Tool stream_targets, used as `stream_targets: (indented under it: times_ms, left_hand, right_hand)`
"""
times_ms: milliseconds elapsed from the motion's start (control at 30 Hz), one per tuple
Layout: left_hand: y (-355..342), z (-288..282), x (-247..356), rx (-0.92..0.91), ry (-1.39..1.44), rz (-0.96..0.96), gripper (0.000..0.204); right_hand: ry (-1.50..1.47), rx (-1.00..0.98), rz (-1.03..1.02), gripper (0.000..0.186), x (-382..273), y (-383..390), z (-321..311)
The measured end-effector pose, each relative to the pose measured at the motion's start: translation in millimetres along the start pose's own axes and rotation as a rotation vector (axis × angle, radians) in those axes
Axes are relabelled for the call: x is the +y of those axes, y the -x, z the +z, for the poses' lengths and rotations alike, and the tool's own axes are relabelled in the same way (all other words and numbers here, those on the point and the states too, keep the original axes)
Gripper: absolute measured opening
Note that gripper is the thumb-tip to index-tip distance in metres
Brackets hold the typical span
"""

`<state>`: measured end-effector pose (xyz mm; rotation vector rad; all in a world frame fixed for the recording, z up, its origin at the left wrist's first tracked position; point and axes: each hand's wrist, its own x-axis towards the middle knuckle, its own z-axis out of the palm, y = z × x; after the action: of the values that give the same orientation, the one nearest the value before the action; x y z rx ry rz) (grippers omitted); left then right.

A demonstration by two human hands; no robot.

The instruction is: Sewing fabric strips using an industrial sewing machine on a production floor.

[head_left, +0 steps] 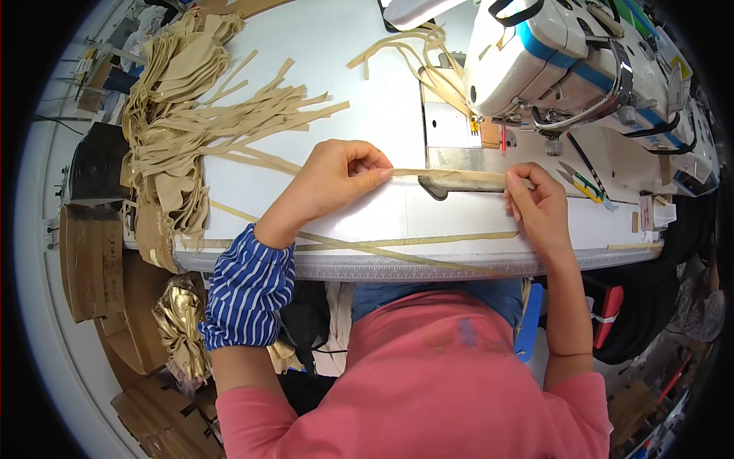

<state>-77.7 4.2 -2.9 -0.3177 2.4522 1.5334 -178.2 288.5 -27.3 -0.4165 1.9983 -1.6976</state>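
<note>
Beige strip [451,174], narrow, nearly straight: left grip [336,176] and right grip [541,203] both pinched closed on it.

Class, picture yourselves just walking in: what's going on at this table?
A person holds a narrow beige strip stretched between the left hand and right hand, on the near side of a white-and-blue sewing machine. A bundle of beige fabric with many loose strips lies to the left. Yellow-handled snips lie to the right of the right hand.
</note>
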Motion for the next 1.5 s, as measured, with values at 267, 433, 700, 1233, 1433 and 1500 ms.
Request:
stream_targets:
  times_ms: [267,433,700,1233,1433,1500]
  left_hand:
    - [0,5,-8,0.074,0.125,0.027,0.018]
    - [0,14,-12,0.205,0.093,0.115,0.017]
    - [6,40,3,0.277,0.215,0.551,0.007]
    - [5,72,21,0.321,0.321,0.742,0.011]
    - [4,73,16,0.288,0.368,0.739,0.011]
    - [5,74,18,0.262,0.42,0.719,0.012]
  right_hand:
    - [-0.02,-0.001,-0.003,0.015,1,0,-1]
    - [0.066,0.049,0.049,0.014,-23,15,7]
    - [0.151,-0.284,-0.544,0.012,-56,28,33]
    - [0.073,-0.167,-0.498,0.013,-30,7,43]
    - [0.081,-0.192,-0.472,0.011,-36,6,41]
    - [0.102,-0.201,-0.499,0.011,-35,5,39]
